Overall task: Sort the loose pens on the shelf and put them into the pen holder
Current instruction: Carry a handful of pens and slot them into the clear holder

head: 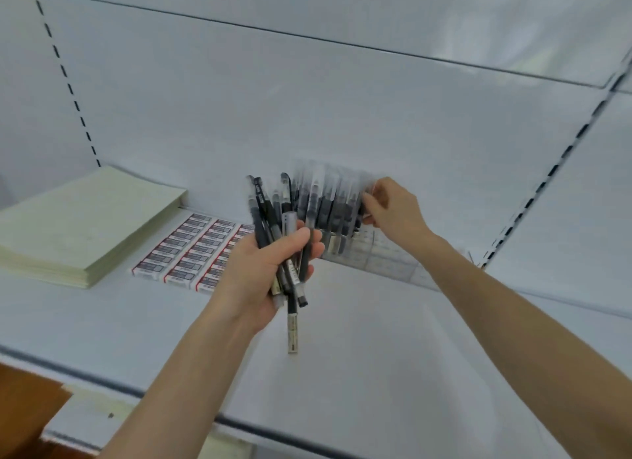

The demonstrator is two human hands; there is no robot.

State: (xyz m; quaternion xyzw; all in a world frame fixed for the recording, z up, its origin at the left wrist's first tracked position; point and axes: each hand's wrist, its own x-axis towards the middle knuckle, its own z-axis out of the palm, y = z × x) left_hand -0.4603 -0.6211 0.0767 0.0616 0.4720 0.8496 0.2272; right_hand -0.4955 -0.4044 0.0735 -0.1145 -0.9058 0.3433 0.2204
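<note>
Black and clear plastic pens (pixel 273 226) make a loose bunch in the left hand (pixel 270 263), above the white shelf (pixel 359 339). The fingers are closed around the middle of the bunch; the caps fan out above the fist, and some ends hang below it, one much lower than the others. How many pens are in the bunch I cannot count, because they overlap.

Just behind this hand stands the holder (pixel 376 257), a clear box against the back wall, with more pens (pixel 328 198) upright in it. These pens are blurred, and the holder itself is hard to see: its clear walls nearly disappear, and its left part is hidden by the left hand.

The right hand (pixel 393 207) is at the right end of the upright pens. Its fingers are bent and pinched together on the top of something clear there. I think it is one pen, but the blur does not let me be sure.

To the left on the shelf lie rows of small red and white boxes (pixel 184 250), partly covered by the left hand, and further left a stack of pale paper (pixel 85 222), cut by the frame edge.
</note>
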